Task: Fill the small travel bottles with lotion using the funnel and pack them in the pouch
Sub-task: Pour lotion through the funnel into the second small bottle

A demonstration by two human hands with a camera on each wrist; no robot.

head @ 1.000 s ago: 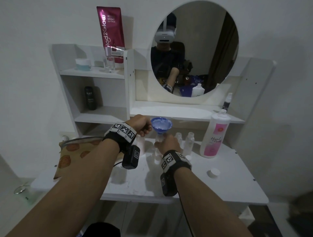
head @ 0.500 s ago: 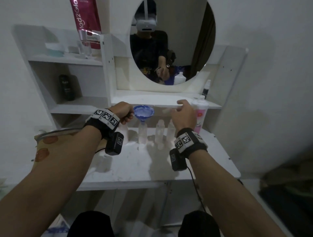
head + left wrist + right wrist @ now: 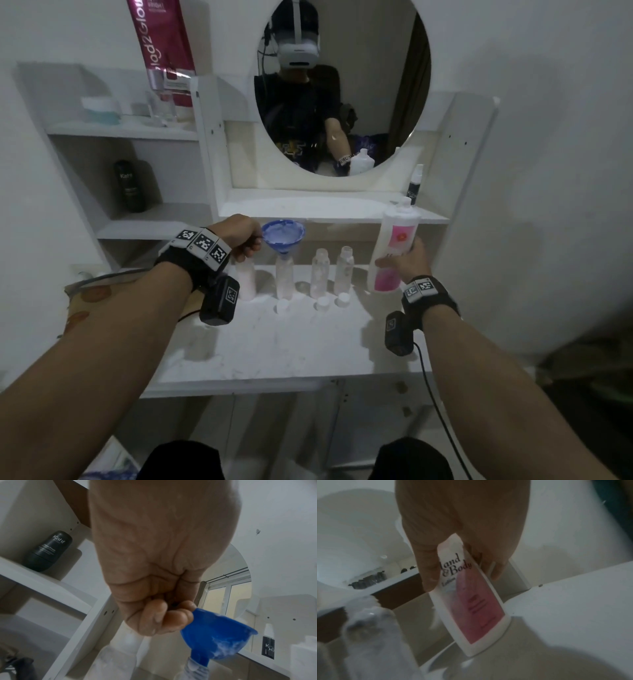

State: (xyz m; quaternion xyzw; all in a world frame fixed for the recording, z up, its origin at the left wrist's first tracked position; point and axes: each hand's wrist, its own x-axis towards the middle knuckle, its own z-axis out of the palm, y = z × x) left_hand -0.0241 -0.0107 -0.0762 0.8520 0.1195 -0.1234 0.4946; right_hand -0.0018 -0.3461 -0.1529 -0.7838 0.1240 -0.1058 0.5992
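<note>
A blue funnel (image 3: 283, 236) smeared with white lotion sits in the neck of a small clear travel bottle (image 3: 285, 278); my left hand (image 3: 244, 237) pinches its rim (image 3: 197, 613). Several small bottles stand in a row: one at the left (image 3: 246, 280), two open ones (image 3: 320, 274) (image 3: 344, 271) to the right. My right hand (image 3: 407, 261) grips the big white-and-pink lotion bottle (image 3: 393, 247) (image 3: 471, 599) around its middle, tilted slightly, its base just above the tabletop. The patterned pouch (image 3: 89, 298) lies at the left edge, partly behind my left forearm.
Three white caps (image 3: 281, 306) (image 3: 322, 303) (image 3: 342, 300) lie in front of the bottles on the white vanity top (image 3: 281, 346). A shelf ledge (image 3: 308, 209) runs just above the funnel. A dark container (image 3: 132, 186) stands in the left cubby, a dark spray bottle (image 3: 414, 185) by the mirror.
My right hand left the small bottle under the funnel, reached right and took hold of the lotion bottle. The left hand stayed on the funnel. The head view shifted.
</note>
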